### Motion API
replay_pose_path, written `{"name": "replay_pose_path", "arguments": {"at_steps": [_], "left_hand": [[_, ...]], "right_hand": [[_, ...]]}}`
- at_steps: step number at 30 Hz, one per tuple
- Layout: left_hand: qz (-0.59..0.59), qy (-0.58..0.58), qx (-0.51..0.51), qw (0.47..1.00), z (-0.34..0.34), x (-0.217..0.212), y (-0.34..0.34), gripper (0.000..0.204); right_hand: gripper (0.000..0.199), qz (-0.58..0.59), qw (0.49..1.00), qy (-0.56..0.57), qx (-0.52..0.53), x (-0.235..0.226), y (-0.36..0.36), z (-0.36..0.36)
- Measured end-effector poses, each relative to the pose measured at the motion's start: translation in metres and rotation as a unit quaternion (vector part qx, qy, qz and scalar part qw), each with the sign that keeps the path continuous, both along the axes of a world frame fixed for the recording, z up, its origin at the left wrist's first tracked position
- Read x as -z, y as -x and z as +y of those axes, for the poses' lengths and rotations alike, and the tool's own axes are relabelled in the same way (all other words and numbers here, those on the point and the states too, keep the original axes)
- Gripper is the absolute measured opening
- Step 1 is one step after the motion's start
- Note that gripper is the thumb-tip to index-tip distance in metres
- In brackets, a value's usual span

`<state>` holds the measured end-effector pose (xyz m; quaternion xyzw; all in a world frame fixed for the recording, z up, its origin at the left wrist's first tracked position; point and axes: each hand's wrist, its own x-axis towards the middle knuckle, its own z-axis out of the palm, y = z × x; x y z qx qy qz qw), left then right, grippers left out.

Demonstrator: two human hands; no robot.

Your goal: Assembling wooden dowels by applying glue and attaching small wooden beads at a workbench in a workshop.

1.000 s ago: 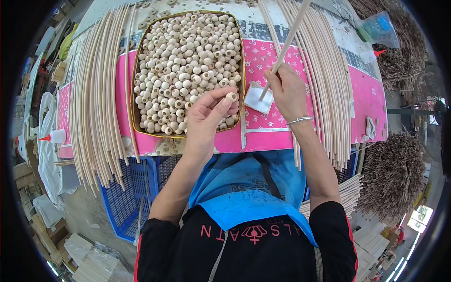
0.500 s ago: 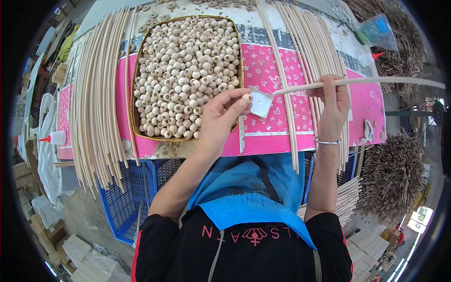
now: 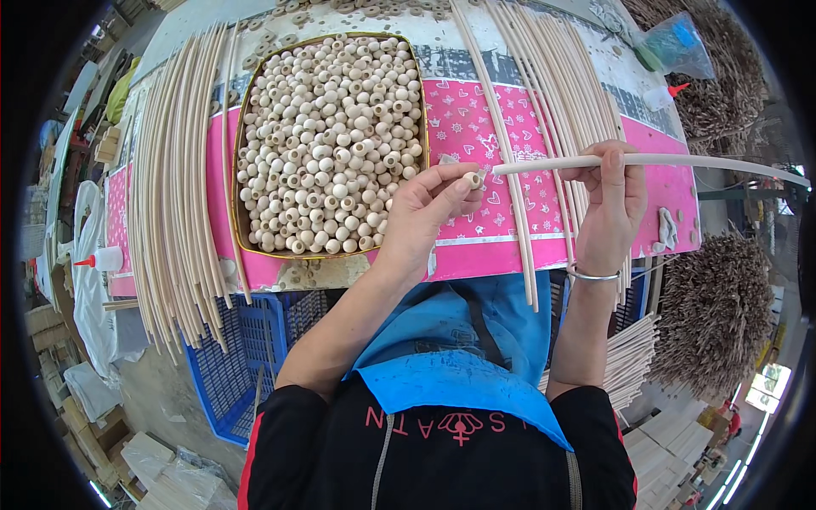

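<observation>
Between the thumb and fingertips of my left hand (image 3: pixel 435 201) is a pale wooden bead (image 3: pixel 473 180), its hole showing. My right hand (image 3: pixel 610 191) grips a long pale wooden stick (image 3: pixel 544 165) held crosswise above the table. The stick's left end points at the bead, with a small gap between them. Behind my left fingers, a small white dish (image 3: pixel 448 159) is mostly hidden. A shallow gold-rimmed box (image 3: pixel 423 102) heaped with similar beads stands just left of my left hand.
Bundles of sticks lie at the left (image 3: pixel 174 187) and right (image 3: pixel 571 76) of the pink-covered table (image 3: pixel 459 259). Glue bottles with red tips sit left (image 3: pixel 105 258) and far right (image 3: pixel 659 98). Below the table's near edge are blue plastic crates (image 3: pixel 231 365).
My left hand has moved right with the bead, narrowing the gap to the stick's end. It now covers most of the white dish. My right hand still grips the stick.
</observation>
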<state>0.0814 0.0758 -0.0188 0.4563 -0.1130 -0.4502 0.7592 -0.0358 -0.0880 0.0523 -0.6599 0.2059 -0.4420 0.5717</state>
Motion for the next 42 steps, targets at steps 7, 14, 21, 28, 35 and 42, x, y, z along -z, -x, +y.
{"name": "replay_pose_path", "arguments": {"at_steps": [7,14,21,28,35,42], "left_hand": [[0.019,0.021,0.009,1.000,-0.001,0.001,0.001,0.029],[0.038,0.034,0.011,0.999,0.000,0.000,0.002,0.029],[0.040,0.037,0.012,0.998,0.003,-0.003,0.003,0.029],[0.022,0.026,-0.014,0.999,0.005,0.005,0.003,0.025],[-0.101,0.026,-0.016,0.994,0.009,0.006,-0.004,0.023],[-0.084,0.028,-0.037,0.995,-0.015,-0.011,0.001,0.027]], "right_hand": [[0.026,0.005,1.000,-0.025,-0.003,0.005,-0.002,0.007],[0.025,0.018,0.999,-0.030,-0.007,0.010,-0.004,0.011],[0.026,0.020,0.999,-0.028,-0.013,0.019,-0.002,0.009],[0.022,0.026,0.999,0.035,0.001,0.023,-0.003,0.020],[0.023,0.035,0.996,0.076,0.010,0.035,0.012,0.028],[0.019,-0.109,0.988,-0.070,0.080,0.052,0.013,0.047]]}}
